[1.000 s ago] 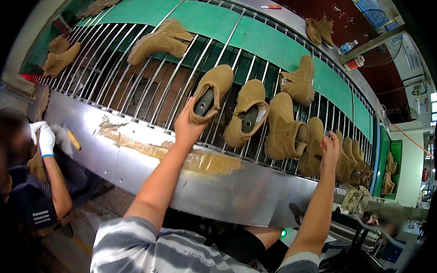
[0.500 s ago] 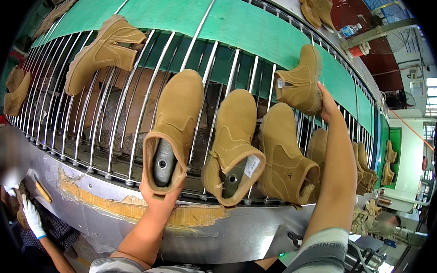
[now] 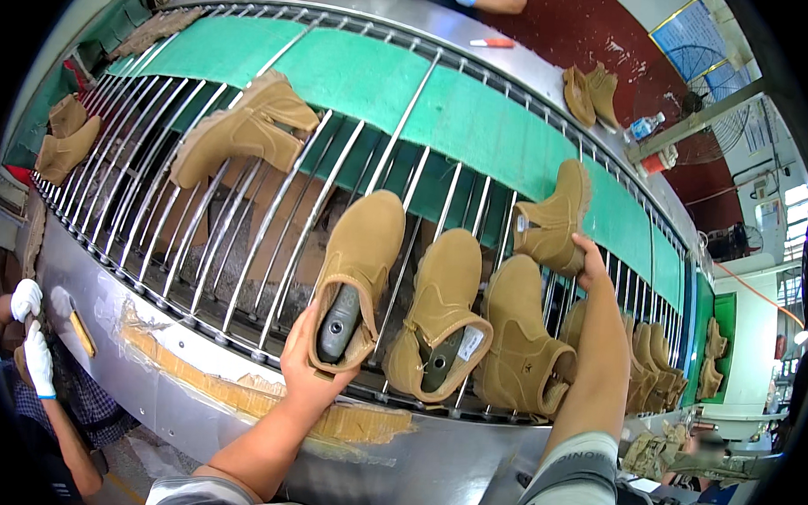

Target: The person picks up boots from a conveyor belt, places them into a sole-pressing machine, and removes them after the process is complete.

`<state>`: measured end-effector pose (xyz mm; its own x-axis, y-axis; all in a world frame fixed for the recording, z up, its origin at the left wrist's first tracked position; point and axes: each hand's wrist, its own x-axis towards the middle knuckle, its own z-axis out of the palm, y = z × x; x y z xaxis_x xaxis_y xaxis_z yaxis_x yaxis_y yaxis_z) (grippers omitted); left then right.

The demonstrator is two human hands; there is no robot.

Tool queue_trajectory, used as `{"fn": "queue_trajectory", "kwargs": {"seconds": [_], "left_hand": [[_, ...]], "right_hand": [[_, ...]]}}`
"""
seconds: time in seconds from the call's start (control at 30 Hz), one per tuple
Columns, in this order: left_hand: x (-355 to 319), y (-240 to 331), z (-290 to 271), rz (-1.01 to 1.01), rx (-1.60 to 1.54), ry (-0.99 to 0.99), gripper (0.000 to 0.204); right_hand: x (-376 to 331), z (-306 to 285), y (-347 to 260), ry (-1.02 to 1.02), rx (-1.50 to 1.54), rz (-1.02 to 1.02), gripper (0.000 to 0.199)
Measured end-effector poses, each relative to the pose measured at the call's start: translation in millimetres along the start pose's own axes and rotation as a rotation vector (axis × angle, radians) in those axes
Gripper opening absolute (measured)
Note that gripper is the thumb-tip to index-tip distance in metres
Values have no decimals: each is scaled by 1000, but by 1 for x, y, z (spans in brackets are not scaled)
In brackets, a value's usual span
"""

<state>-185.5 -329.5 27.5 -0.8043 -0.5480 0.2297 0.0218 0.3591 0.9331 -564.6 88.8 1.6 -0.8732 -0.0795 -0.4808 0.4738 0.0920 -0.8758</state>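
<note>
My left hand (image 3: 315, 365) grips the heel end of a tan ankle boot (image 3: 362, 242), its fingers wrapped round the collar's left side. The boot's toe points away from me, and a dark grey last with a hole shows in its opening. My right hand (image 3: 590, 263) holds another tan boot (image 3: 554, 222) by its sole, farther out over the rods; its fingers are partly hidden. Between my arms stand a tan boot with a white label inside (image 3: 447, 281) and a tan boot with a small dark mark (image 3: 519, 332). More boots are partly hidden behind my right forearm.
The boots lie on a conveyor of metal rods (image 3: 243, 274) with green mats (image 3: 357, 73). One boot (image 3: 248, 131) lies on its side farther left. A metal edge (image 3: 194, 405) with torn cardboard (image 3: 213, 370) runs nearest me. A gloved co-worker's hand (image 3: 40, 360) is at left.
The view has shifted, so the conveyor sits lower in the picture. The boot in my left hand is closer to the labelled boot beside it. Both hands keep their hold.
</note>
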Motion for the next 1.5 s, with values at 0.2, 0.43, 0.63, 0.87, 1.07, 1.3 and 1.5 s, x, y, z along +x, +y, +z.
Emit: {"fn": "queue_trajectory", "kwargs": {"seconds": [0.2,0.43,0.63,0.87,1.07,1.3,1.5], "left_hand": [[-7,1,-1,19,221,39,79],[-11,-2,-10,55,164,-74,90],[-25,19,-6,104,126,-6,89],[-176,155,-10,-248,-976,-741,25],[-245,248,-50,-328,-536,-1314,29],[-329,304,-47,-194,-773,-1516,35],[-378,364,-32,-142,-258,-1823,32]], "right_hand": [[-13,18,-57,130,80,45,44],[-164,5,-73,265,113,-364,62],[-396,43,-35,309,330,-512,59],[-597,71,58,300,612,-558,84],[-726,57,117,366,536,-666,110],[-826,29,181,288,723,-615,102],[-867,8,246,389,1042,-594,94]]}}
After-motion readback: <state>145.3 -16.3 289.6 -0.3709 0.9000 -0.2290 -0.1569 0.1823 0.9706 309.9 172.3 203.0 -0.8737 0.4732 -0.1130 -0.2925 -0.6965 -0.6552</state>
